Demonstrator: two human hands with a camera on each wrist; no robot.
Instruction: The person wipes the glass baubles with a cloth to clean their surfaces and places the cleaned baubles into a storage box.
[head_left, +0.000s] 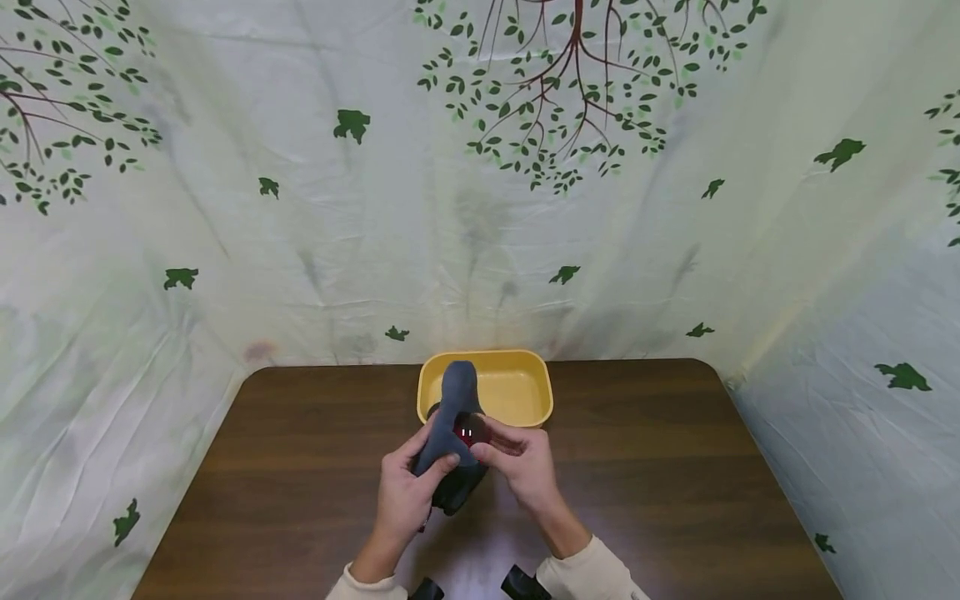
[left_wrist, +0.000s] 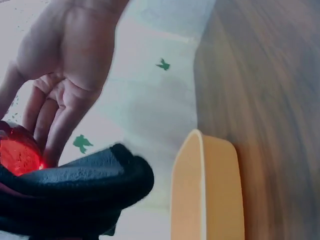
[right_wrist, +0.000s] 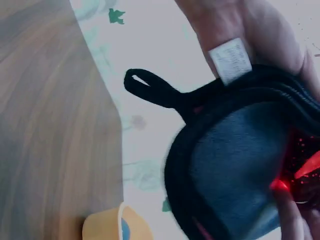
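I had a dark wooden table (head_left: 645, 467) in front of me, with a leaf-printed cloth backdrop (head_left: 300, 208) hung close round it on three sides. At the far edge, about centre, sat a yellow plastic tub (head_left: 525, 387); its near rim lay just beyond my hands.

Both of my hands were raised over the middle of the table, and between them I held a soft dark cloth piece (head_left: 450, 417), grey-blue on its face and edged in black, perhaps a mitt or pad, though I could not tell for certain. Its long axis ran away from me, the far end standing up and reaching over the tub's near rim, the near end hanging below my palms. From the right wrist view I saw a black hanging loop (right_wrist: 145, 87) at one end and a small white label (right_wrist: 231, 59) on the binding.

My left hand (head_left: 401, 492) gripped the cloth from the left, thumb across its grey face and fingers curled behind. My right hand (head_left: 525, 467) was closed in a pinch on a small red shiny object (head_left: 467, 432) pressed against the cloth's right side; what that object was, I could not make out. Neither hand was nearer: the cloth sat squarely between them, and the tub lay straight ahead along the cloth's length.
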